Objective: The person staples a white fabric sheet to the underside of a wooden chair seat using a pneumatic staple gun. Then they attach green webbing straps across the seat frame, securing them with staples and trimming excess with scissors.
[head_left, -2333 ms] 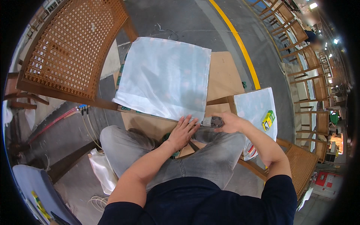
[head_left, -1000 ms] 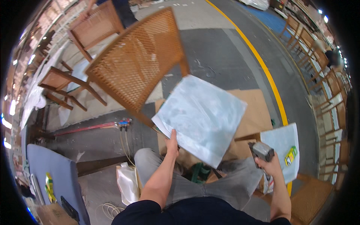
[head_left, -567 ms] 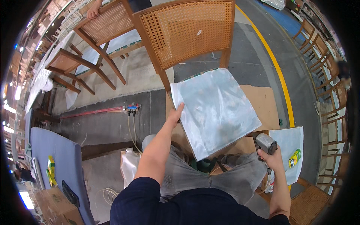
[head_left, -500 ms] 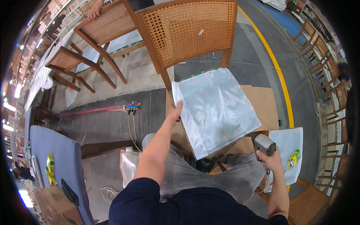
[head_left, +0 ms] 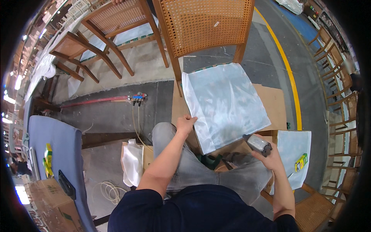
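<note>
A wooden chair with a woven cane back (head_left: 206, 27) stands in front of me, its seat covered by a thin, whitish translucent sheet (head_left: 228, 104). My left hand (head_left: 186, 124) pinches the sheet's edge at the left side of the seat, toward the near corner. In my right hand (head_left: 268, 156) is a grey metal staple gun (head_left: 258, 145), gripped by its handle. Its nose points toward the front edge of the seat, near the right corner; whether it touches cannot be told. Part of the handle is hidden by my fingers.
More cane-backed chairs (head_left: 116, 19) stand far left, a person's hand on one. Cardboard (head_left: 270, 104) lies beneath the chair. Left are a blue padded panel (head_left: 56, 150), a red air line with valves (head_left: 137, 97) and a coiled hose (head_left: 112, 193). A yellow-green box (head_left: 301, 162) rests on another covered seat at right.
My left hand has slid nearer along the seat's left edge and now pinches the sheet. My right hand has brought the staple gun leftward, its nose turned toward the seat's front edge.
</note>
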`<control>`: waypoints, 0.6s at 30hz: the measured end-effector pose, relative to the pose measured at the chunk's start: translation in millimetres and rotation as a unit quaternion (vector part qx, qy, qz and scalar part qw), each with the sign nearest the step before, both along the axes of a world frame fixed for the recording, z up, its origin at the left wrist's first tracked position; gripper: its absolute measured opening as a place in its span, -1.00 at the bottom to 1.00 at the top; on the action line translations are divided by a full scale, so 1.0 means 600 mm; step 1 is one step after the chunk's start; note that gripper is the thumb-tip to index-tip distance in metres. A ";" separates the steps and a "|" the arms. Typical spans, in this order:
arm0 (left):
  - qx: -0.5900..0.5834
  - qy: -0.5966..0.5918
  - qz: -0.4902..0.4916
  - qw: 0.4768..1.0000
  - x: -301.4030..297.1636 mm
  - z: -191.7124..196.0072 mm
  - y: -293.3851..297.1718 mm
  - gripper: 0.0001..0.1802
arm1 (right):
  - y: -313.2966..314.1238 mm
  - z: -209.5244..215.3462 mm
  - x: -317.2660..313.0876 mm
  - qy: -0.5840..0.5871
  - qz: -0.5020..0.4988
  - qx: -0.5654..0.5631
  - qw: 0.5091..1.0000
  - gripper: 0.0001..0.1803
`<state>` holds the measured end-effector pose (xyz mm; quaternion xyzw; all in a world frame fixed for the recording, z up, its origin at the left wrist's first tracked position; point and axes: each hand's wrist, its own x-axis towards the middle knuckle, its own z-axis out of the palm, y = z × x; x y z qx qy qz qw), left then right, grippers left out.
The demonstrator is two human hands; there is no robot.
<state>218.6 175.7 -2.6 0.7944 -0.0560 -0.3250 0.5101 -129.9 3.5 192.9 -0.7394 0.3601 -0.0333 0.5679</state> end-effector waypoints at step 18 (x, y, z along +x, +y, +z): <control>-0.058 0.014 0.053 0.997 0.009 -0.031 -0.019 -0.67 | 0.002 -0.050 0.350 0.103 0.440 -0.199 0.869 -0.27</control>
